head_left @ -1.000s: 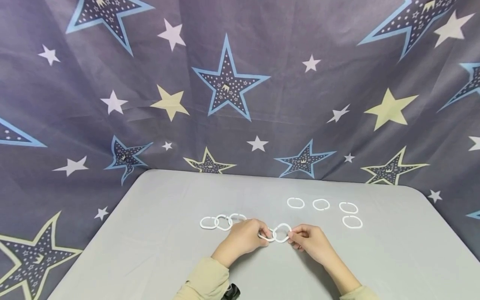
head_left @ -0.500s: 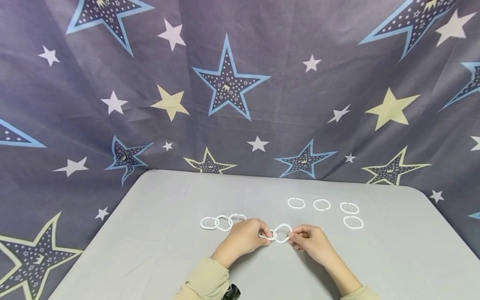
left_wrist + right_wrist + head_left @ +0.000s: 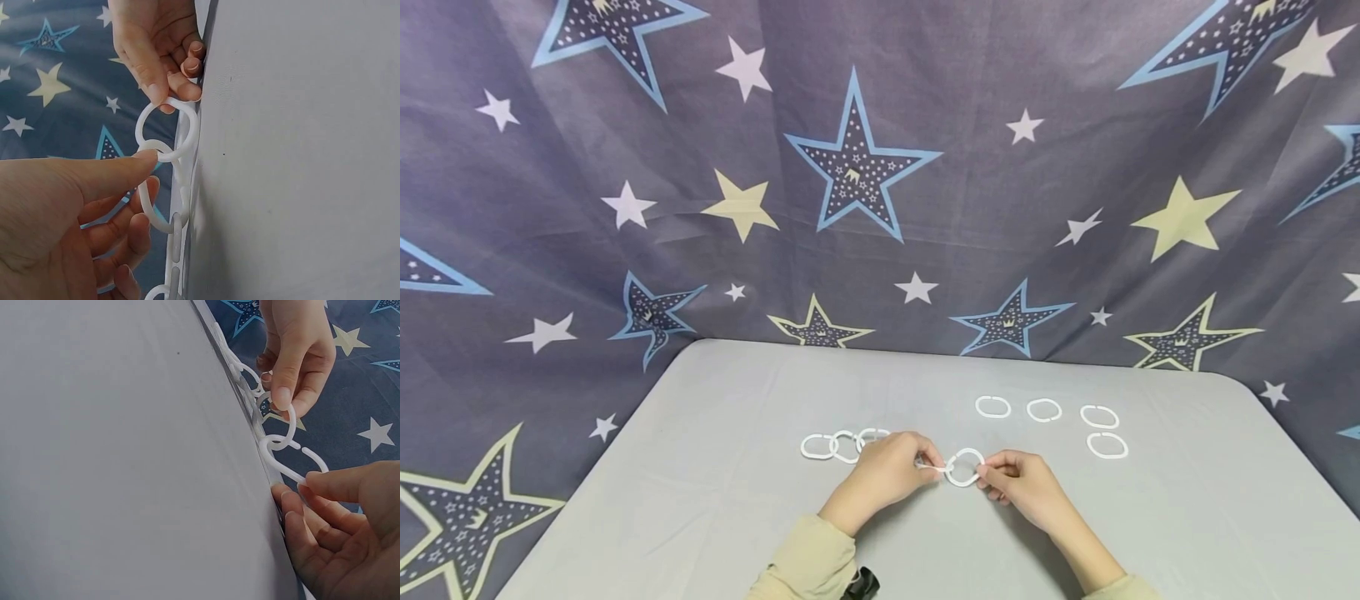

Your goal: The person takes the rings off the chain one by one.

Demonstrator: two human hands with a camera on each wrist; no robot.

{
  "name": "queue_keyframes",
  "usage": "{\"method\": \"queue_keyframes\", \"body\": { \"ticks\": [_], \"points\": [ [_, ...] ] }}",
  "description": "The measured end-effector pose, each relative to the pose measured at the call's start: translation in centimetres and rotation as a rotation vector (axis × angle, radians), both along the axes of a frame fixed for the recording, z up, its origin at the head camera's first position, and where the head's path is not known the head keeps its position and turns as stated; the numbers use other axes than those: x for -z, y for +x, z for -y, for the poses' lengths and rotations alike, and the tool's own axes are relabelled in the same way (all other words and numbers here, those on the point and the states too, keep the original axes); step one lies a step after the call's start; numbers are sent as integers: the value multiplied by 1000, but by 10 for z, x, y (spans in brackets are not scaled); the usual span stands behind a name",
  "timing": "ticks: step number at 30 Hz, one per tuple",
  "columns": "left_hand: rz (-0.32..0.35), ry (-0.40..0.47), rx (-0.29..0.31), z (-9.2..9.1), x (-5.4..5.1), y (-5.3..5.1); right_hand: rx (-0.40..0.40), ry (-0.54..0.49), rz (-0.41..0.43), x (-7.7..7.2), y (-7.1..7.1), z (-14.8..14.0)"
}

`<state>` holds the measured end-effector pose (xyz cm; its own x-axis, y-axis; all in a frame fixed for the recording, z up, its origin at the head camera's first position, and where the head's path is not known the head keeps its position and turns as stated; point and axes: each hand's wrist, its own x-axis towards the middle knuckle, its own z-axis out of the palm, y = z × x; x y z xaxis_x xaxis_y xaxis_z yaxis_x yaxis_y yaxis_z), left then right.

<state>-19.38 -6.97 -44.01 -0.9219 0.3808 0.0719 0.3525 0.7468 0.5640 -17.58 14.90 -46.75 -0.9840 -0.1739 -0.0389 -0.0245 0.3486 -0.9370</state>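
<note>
Hands: left hand [image 3: 886,468] pinches white link [image 3: 147,203], right hand [image 3: 1026,483] pinches gapped ring [image 3: 282,468] hooked through it at 3 o'clock; chain [image 3: 832,445] at 10 | Risk: gapped ring unhooks | Cause: we twist its gap onto the link

Grey tabletop [image 3: 700,500] before me, far corners rounded | purple-grey cloth [image 3: 970,212] behind it, hanging along both sides | large blue-edged star [image 3: 861,162] facing me mid-cloth, dotted, a small crown [image 3: 852,176] inside | plain yellow stars [image 3: 741,206] to my left and right of it | white star [image 3: 915,287] below | yellow-edged star [image 3: 1183,343] low, partly hidden behind the tabletop's far edge
</note>
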Motion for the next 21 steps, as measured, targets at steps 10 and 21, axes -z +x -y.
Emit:
{"method": "queue_keyframes", "body": {
  "ticks": [10,21],
  "points": [
    [-32,20,-1,2,0,-2,8,4,-6,-1,1,1],
    [-67,43,-19,5,-3,-2,8,2,-7,-1,1,2]
  ]
}}
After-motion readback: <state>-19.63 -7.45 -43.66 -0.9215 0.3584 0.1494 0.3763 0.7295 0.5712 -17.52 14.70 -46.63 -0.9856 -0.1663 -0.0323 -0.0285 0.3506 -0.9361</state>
